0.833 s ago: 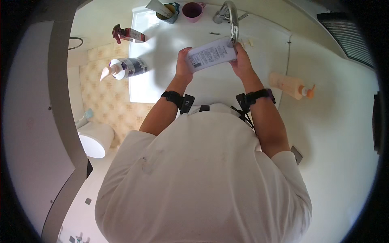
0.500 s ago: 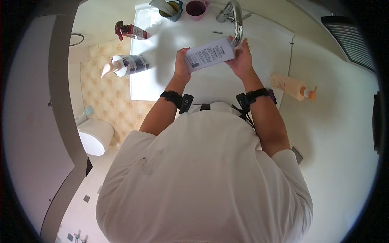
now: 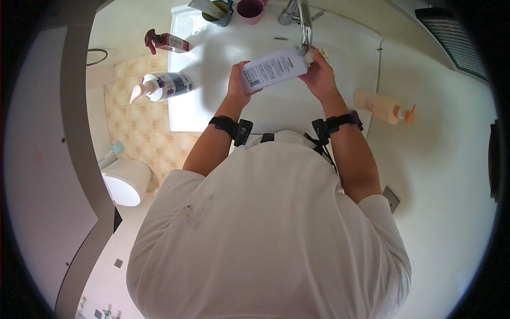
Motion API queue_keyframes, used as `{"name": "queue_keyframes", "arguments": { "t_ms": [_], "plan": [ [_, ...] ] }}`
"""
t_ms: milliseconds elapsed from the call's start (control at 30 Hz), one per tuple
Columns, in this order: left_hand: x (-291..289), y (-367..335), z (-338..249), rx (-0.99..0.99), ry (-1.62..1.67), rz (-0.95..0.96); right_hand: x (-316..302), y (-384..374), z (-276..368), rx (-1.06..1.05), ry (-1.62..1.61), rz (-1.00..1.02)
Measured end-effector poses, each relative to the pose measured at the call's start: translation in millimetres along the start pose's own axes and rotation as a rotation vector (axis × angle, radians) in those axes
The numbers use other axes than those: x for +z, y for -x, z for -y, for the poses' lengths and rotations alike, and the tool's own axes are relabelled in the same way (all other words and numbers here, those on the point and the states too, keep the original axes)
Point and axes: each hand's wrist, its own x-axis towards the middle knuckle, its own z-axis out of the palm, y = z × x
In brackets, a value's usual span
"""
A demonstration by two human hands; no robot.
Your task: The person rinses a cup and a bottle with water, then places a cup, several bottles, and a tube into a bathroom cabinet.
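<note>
At the far left of the basin (image 3: 191,119), the white pump (image 3: 172,86) stood on the edge, its spout pointing outward; its slant was probably the lens's doing. Above it in the view was the red pump (image 3: 172,42), also at the rim, perhaps kept there to leave the middle free. Next came the blue cup (image 3: 220,20), with a tube leaning in it, its wall seeming to prop the tube up.

The left hand (image 3: 237,85) grasped the base end of the lilac bottle (image 3: 273,70), thumb side uppermost and some fingers hidden beneath, apparently to bear its weight from below. The pink cup (image 3: 251,10) stood near the back rim, beyond the hands. The bottle lay tilted between both hands above the basin, cap end higher in the view, its printed side facing up toward the wearer, an angle that would let it be seen.

The tap (image 3: 305,26) overlapped the bottle's far corner; whether they touched I could not tell. The right hand (image 3: 322,80) gripped the cap end, fingers curled about the pale cap (image 3: 309,56), likely steadying that end; some fingertips were hidden. Farthest right, the peach pump (image 3: 378,105) stood beside the basin, well apart from the bottle.
</note>
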Motion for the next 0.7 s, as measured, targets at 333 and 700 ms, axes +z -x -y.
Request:
{"name": "queue_keyframes", "arguments": {
  "t_ms": [333, 700],
  "plan": [
    [-7, -3, 9, 0.089, 0.071, 0.002, -7, -4, -1, 0.004, 0.117, 0.056],
    [-19, -1, 12, 0.201, 0.126, 0.05, -5, 1, -1, -0.009, 0.098, 0.122]
  ]
}}
